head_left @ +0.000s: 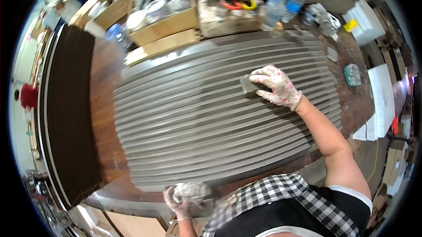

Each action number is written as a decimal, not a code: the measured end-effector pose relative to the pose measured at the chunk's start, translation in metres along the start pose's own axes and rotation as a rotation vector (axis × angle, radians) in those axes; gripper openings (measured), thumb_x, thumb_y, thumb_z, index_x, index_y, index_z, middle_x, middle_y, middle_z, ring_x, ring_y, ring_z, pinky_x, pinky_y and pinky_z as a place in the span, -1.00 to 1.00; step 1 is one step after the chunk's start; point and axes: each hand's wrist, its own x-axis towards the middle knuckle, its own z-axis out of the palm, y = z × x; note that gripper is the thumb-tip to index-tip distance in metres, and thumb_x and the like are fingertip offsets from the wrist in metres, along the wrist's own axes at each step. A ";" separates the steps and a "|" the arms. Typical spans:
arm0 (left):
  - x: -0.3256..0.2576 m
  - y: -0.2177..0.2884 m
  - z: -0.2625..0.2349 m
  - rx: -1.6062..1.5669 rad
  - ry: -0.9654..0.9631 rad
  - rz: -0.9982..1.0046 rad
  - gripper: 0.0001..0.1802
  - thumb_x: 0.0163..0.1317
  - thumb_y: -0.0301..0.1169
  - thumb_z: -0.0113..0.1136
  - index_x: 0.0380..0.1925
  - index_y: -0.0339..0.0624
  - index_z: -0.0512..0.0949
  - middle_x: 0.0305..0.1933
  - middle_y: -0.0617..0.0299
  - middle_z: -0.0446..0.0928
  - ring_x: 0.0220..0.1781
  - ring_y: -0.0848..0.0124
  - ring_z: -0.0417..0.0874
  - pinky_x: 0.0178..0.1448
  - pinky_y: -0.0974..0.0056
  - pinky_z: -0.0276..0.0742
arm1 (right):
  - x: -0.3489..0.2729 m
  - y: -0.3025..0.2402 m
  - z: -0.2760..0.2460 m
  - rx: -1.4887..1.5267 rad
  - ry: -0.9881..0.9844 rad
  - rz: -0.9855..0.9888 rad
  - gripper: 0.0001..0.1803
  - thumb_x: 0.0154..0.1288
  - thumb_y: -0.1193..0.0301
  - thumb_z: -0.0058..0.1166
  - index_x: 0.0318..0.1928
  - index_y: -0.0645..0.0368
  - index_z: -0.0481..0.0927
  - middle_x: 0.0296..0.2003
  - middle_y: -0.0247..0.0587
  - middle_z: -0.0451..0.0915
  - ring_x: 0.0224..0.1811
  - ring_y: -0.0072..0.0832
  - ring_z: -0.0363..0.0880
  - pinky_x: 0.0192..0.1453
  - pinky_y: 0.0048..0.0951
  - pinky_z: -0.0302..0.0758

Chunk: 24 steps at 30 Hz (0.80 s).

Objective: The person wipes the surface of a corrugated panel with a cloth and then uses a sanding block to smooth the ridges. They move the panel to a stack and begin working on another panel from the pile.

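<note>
A wide stack of long grey slats [211, 105], laid side by side like ribs, covers the middle of the brown table. My right hand [279, 88], in a white glove with pink dots, presses a small grey block [249, 85] onto the slats right of centre. Its fingers are closed around the block. By the table's near edge, my left hand [178, 204], also in a patterned glove, grips a crumpled whitish bundle [193, 191] that looks like a rag. Motion blurs the bundle's right side.
Along the far side stand a cardboard box [169, 23] of rolls, a tray with red and yellow-handled tools [237, 5] and water bottles [277, 6]. A dark stack of strips [68, 114] rises at left. A small wrapped packet [352, 74] lies at right.
</note>
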 end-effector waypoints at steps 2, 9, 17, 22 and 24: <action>-0.004 -0.005 0.003 -0.043 0.061 -0.052 -0.35 0.00 -0.03 0.36 -0.01 -0.22 0.45 -0.10 0.11 0.47 -0.03 0.22 0.52 0.09 0.15 0.46 | -0.042 0.022 -0.035 -0.083 0.019 0.106 -0.51 -0.05 0.43 0.30 -0.01 0.16 0.58 -0.05 -0.09 0.58 0.00 -0.12 0.51 0.11 -0.19 0.47; -0.024 -0.052 0.009 -0.147 0.125 -0.245 -0.30 0.12 -0.10 0.28 0.18 -0.24 0.30 0.09 0.04 0.43 0.14 0.14 0.46 0.30 0.10 0.33 | -0.185 0.120 -0.151 -0.331 0.090 0.434 -0.54 -0.04 0.46 0.29 -0.02 0.13 0.59 -0.01 -0.12 0.59 0.15 -0.19 0.48 0.29 -0.22 0.37; -0.010 -0.003 0.022 -0.196 0.247 -0.389 -0.40 0.04 -0.26 0.36 0.07 -0.20 0.37 0.05 0.14 0.45 0.08 0.27 0.49 0.19 0.20 0.45 | -0.127 0.079 -0.115 -0.332 0.220 0.398 -0.51 -0.09 0.50 0.28 -0.03 0.16 0.59 -0.07 -0.08 0.59 0.07 -0.12 0.48 0.23 -0.19 0.39; -0.004 -0.022 0.024 -0.119 0.179 -0.140 -0.42 -0.13 -0.27 0.41 -0.07 -0.22 0.46 -0.12 0.16 0.49 -0.04 0.27 0.52 0.07 0.19 0.47 | 0.043 -0.043 0.046 0.093 0.098 -0.053 -0.52 -0.07 0.36 0.32 -0.04 0.11 0.60 -0.08 -0.08 0.60 0.01 -0.14 0.51 0.16 -0.18 0.43; 0.015 -0.031 -0.028 -0.034 0.056 0.020 -0.53 -0.07 -0.47 0.23 -0.06 -0.25 0.45 -0.12 0.13 0.47 -0.03 0.24 0.52 0.11 0.18 0.45 | 0.115 -0.126 0.133 0.200 0.096 -0.138 -0.54 -0.04 0.32 0.32 -0.05 0.07 0.59 -0.09 -0.12 0.58 0.02 -0.17 0.51 0.12 -0.17 0.44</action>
